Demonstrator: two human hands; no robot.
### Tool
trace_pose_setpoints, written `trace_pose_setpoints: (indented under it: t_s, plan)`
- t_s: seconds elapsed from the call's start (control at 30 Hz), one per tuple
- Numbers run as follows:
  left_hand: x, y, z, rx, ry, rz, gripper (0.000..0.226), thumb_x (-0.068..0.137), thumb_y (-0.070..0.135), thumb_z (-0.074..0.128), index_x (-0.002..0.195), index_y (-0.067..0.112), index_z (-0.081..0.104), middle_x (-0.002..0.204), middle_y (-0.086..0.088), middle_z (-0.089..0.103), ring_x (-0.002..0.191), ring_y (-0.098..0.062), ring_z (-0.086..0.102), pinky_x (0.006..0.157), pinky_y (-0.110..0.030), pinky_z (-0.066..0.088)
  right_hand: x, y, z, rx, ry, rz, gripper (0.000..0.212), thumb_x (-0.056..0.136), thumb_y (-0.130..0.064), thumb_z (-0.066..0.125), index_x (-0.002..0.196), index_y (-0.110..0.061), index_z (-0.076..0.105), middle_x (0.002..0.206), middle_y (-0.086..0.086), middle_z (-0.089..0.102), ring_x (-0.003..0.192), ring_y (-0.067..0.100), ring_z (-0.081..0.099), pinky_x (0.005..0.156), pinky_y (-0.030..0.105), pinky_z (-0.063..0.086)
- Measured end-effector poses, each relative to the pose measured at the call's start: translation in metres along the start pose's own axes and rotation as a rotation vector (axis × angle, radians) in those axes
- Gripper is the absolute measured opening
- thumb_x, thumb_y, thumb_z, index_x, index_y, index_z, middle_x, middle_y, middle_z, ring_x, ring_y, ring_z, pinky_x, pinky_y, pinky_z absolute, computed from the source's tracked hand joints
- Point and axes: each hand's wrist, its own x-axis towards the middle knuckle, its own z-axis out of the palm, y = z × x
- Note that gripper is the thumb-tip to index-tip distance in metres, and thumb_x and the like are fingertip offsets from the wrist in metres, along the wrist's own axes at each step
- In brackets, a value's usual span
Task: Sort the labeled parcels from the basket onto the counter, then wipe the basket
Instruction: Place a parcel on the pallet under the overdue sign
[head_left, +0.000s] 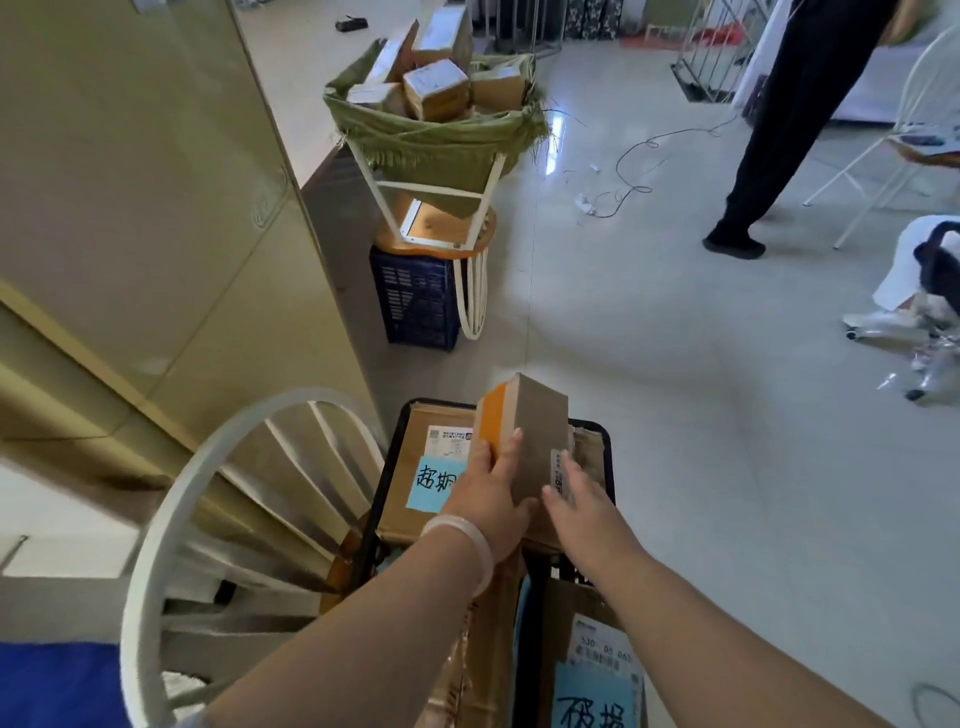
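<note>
Parcels are filling a black basket on the floor as a person is lifting one small box out of it, the sorting step well short of done. Going left to right: a tan counter is rising along the left wall, and a white chair back is curving just beside the basket, between the person and that counter. A flat parcel with a blue note is lying in the basket's left half. The left hand, a pale band on its wrist, is holding the box's orange-taped side, fingers laid flat up the face and thumb side wrapped low. The right hand is touching the box's label side with fingers spread wide, steadying more than gripping. A second noted parcel is sitting nearest the camera. Farther off, a green sack of boxes is resting on an upturned stool, and someone in dark trousers is standing at right.

Doing this step well probably means closing the right fingers under the box's lower edge before raising it, so the weight is not hanging on one palm. Reading its label first should settle where on the counter it belongs. Swinging it left likely calls for clearing the chair back, which could catch a corner.
</note>
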Motion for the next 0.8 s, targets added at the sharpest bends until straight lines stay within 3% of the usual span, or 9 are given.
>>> trace_pose_setpoints:
  t_s: [0.17,0.23,0.3,0.43,0.57,0.63,0.73,0.8]
  plan:
    - [-0.01,0.008,-0.018,-0.143,0.099,0.028,0.081,0.099,0.026,0.055,0.153,0.051,0.0,0.166,0.007,0.002,0.149,-0.025,0.023,0.115,-0.044,0.038,-0.011,-0.02,-0.009,0.194,0.06,-0.058,0.054,0.104,-0.036,0.042,0.153,-0.041,0.021,0.16,-0.002,0.027,0.145,0.022,0.029,0.117,0.048,0.031]
    - [-0.017,0.009,-0.029,-0.269,0.171,0.042,0.08,0.095,0.019,0.058,0.153,0.049,0.011,0.163,0.005,0.013,0.142,-0.024,0.034,0.102,-0.034,0.049,-0.018,-0.031,-0.015,0.247,0.097,-0.099,0.05,0.104,-0.034,0.043,0.151,-0.039,0.028,0.155,-0.002,0.037,0.141,0.02,0.036,0.116,0.045,0.033]
    - [-0.028,0.011,-0.04,-0.36,0.253,0.049,0.079,0.089,0.022,0.064,0.15,0.045,0.019,0.156,0.001,0.027,0.132,-0.02,0.043,0.089,-0.023,0.05,-0.03,-0.044,-0.021,0.31,0.114,-0.146,0.047,0.104,-0.033,0.044,0.15,-0.037,0.034,0.152,-0.003,0.042,0.137,0.016,0.041,0.114,0.042,0.036]
    - [-0.054,0.02,-0.061,-0.41,0.405,0.033,0.1,0.072,0.049,0.081,0.149,0.045,0.017,0.149,0.006,0.031,0.128,-0.015,0.043,0.107,-0.038,0.046,-0.062,-0.075,-0.032,0.412,0.061,-0.274,0.045,0.105,-0.036,0.039,0.149,-0.039,0.034,0.148,-0.008,0.043,0.136,0.016,0.041,0.108,0.036,0.044]
    - [-0.079,0.03,-0.078,-0.435,0.43,0.017,0.111,0.07,0.05,0.083,0.155,0.044,0.011,0.149,0.002,0.03,0.127,-0.014,0.043,0.105,-0.029,0.039,-0.085,-0.092,-0.042,0.51,0.019,-0.328,0.043,0.104,-0.037,0.041,0.147,-0.04,0.038,0.144,-0.009,0.047,0.133,0.014,0.044,0.11,0.04,0.042]
    - [-0.091,0.031,-0.081,-0.459,0.452,0.005,0.11,0.071,0.05,0.083,0.155,0.043,0.012,0.148,0.001,0.032,0.122,-0.013,0.044,0.101,-0.025,0.039,-0.091,-0.093,-0.047,0.495,0.009,-0.365,0.043,0.104,-0.035,0.042,0.147,-0.038,0.04,0.138,-0.014,0.052,0.128,0.009,0.047,0.108,0.032,0.043]
    - [-0.106,0.028,-0.079,-0.539,0.509,0.012,0.111,0.067,0.051,0.084,0.155,0.043,0.016,0.144,0.001,0.036,0.121,-0.014,0.045,0.105,-0.029,0.042,-0.098,-0.093,-0.053,0.462,0.053,-0.447,0.039,0.105,-0.028,0.043,0.143,-0.035,0.045,0.123,-0.025,0.054,0.126,0.004,0.048,0.1,0.023,0.043]
    - [-0.116,0.022,-0.076,-0.654,0.54,0.036,0.113,0.062,0.052,0.086,0.153,0.043,0.02,0.144,0.002,0.04,0.124,-0.016,0.047,0.106,-0.036,0.046,-0.1,-0.09,-0.057,0.423,0.156,-0.484,0.036,0.105,-0.023,0.043,0.139,-0.031,0.049,0.13,-0.017,0.056,0.128,0.007,0.049,0.099,0.025,0.044]
